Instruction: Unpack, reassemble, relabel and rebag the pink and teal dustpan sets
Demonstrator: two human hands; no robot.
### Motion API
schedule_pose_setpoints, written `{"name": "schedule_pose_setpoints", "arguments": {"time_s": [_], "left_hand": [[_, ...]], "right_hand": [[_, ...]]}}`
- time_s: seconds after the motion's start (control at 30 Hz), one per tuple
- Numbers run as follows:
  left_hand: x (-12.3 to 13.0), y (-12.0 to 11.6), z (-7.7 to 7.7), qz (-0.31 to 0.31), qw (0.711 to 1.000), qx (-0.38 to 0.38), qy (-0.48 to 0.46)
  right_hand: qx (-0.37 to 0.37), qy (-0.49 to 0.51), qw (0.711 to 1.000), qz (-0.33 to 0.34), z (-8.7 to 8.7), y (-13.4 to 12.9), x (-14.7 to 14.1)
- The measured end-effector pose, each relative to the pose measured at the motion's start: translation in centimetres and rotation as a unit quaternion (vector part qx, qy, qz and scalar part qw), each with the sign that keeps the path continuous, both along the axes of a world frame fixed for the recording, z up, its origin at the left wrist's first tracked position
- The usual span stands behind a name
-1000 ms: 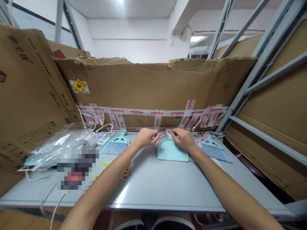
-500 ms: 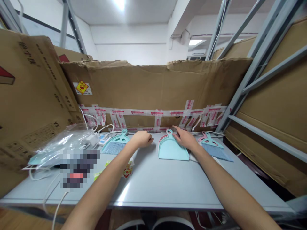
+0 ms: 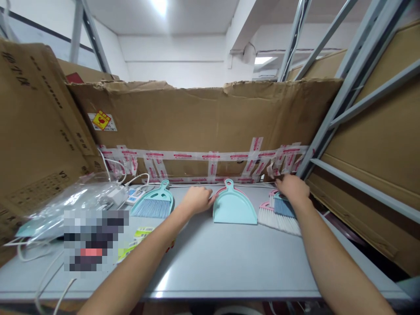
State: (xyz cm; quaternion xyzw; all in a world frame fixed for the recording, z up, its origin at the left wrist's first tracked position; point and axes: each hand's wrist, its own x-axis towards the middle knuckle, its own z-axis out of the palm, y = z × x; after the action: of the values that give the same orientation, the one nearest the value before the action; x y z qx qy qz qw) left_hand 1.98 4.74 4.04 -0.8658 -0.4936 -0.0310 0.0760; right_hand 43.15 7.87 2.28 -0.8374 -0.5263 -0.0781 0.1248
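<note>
A mint dustpan [image 3: 235,209] lies at the middle of the grey table, a pink edge showing behind it. My left hand [image 3: 198,199] is just left of this dustpan, its fingers curled; whether it holds anything is hidden. At the right, my right hand [image 3: 293,189] is over the handle end of a blue-bristled brush [image 3: 284,207], fingers bent round something hidden. Beside that brush lies a pink brush with white bristles [image 3: 278,220]. Further left, another mint dustpan [image 3: 164,190] has a blue-grey brush [image 3: 152,208] on it.
Clear plastic bags [image 3: 75,201] and white cables lie at the left, near a blurred patch. Yellow-green packaging [image 3: 133,243] is partly behind my left forearm. A taped cardboard panel [image 3: 197,122] stands along the back, with metal shelf posts at the right.
My right hand has moved from the middle dustpan to the brushes at the right. The white-bristled brush now shows more fully. My left hand is slightly lower and closer to the middle dustpan.
</note>
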Motion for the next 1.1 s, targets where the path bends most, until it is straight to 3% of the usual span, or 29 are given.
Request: {"name": "schedule_pose_setpoints", "arguments": {"time_s": [0.2,0.37,0.5,0.6,0.73,0.8,0.87,0.97,1.1], "left_hand": [[1.9,-1.3,-1.2,0.006,0.999,-0.036,-0.001],[2.3,-1.3,-1.2,0.031,0.999,-0.034,-0.006],[1.9,-1.2,-0.5,0.031,0.999,-0.021,-0.023],[1.4,-1.0,-0.1,0.026,0.999,-0.012,-0.039],[1.1,-0.7,-0.2,0.030,0.998,-0.008,-0.061],[1.2,-0.7,-0.2,0.036,0.997,-0.011,-0.074],[1.4,-1.0,-0.3,0.044,0.995,-0.016,-0.090],[1.4,-1.7,-0.3,0.045,0.989,-0.035,-0.134],[0.0,-2.8,-0.9,0.017,0.942,-0.106,-0.319]], "right_hand": [[-0.076,0.065,0.995,-0.015,-1.4,0.1,0.3],[-0.052,0.052,0.997,-0.015,-0.1,0.0,0.0],[-0.001,0.109,0.988,0.105,1.6,0.0,-1.5],[-0.006,0.298,0.929,0.219,2.4,-0.7,-3.4],[-0.022,0.554,0.773,0.309,2.9,-2.4,-6.3],[-0.012,0.618,0.717,0.320,2.9,-3.0,-7.8],[0.013,0.646,0.692,0.322,2.6,-3.2,-9.4],[0.044,0.642,0.681,0.350,1.8,-2.9,-11.4],[0.029,0.621,0.669,0.407,0.6,-2.5,-12.9]]}}
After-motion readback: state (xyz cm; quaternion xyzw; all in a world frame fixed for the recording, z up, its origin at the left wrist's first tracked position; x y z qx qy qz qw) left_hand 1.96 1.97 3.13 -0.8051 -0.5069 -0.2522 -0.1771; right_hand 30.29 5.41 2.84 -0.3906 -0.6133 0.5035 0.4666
